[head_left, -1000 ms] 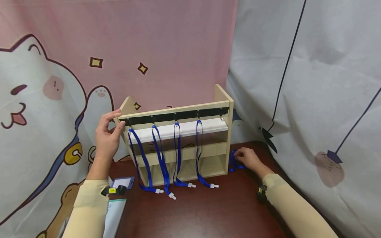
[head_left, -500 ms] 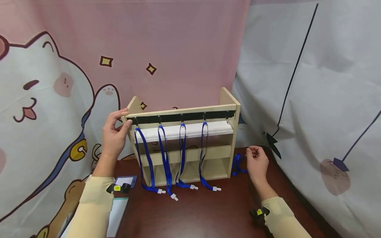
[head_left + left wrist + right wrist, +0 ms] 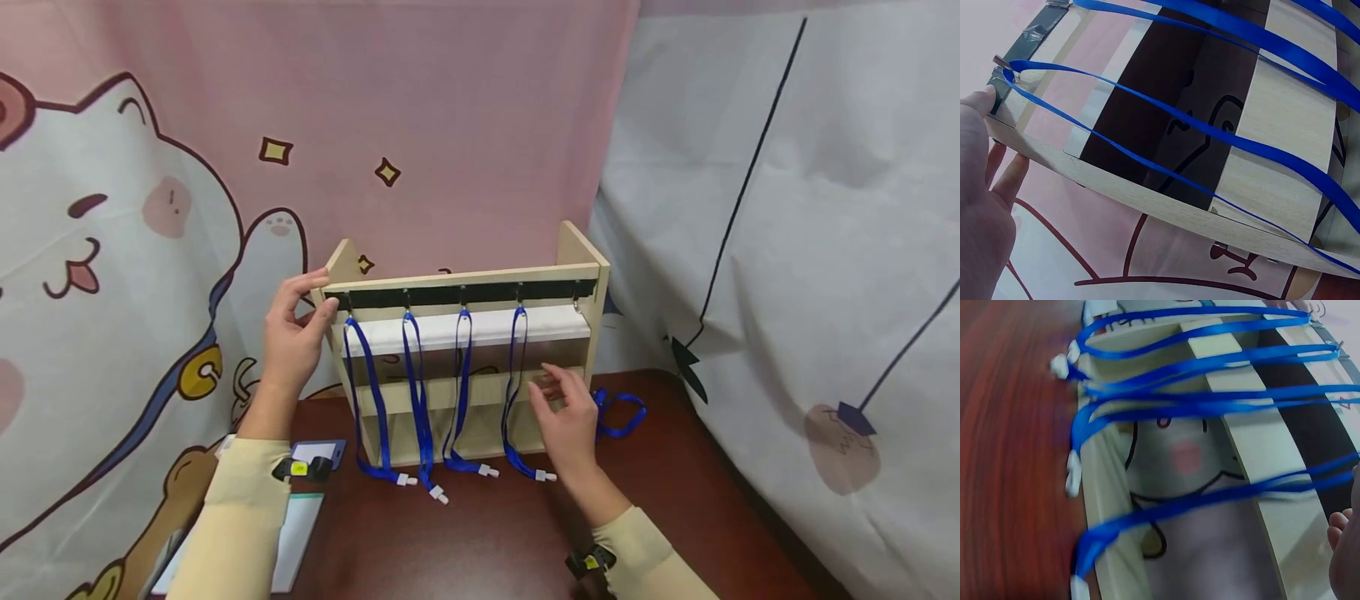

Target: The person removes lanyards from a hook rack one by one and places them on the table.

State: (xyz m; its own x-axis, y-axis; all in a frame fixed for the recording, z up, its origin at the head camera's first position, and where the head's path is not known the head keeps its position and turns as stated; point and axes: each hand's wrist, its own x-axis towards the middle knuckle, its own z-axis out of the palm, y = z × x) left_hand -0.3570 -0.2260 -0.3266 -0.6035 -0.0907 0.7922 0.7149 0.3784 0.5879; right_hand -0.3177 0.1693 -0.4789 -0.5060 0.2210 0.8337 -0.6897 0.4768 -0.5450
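A pale wooden rack stands on the table with metal hooks along a black strip. Several blue lanyards hang from the hooks, their white clips lying on the table in front. The rightmost hook bears nothing. My left hand pinches the rack's upper left corner, the thumb on the front of the strip. Before the rack's right part, my right hand is raised with loosely bent fingers, holding nothing, beside the rightmost hanging lanyard. Another blue lanyard lies right of the rack.
A blue-framed badge holder and a white booklet lie at the left, partly behind my left forearm. A patterned curtain hangs close behind the rack, and a grey-white one encloses the right side.
My right hand has left the loose lanyard at the rack's right and moved leftward to the rack's front. That lanyard stays on the table. My left hand keeps its grip on the corner.
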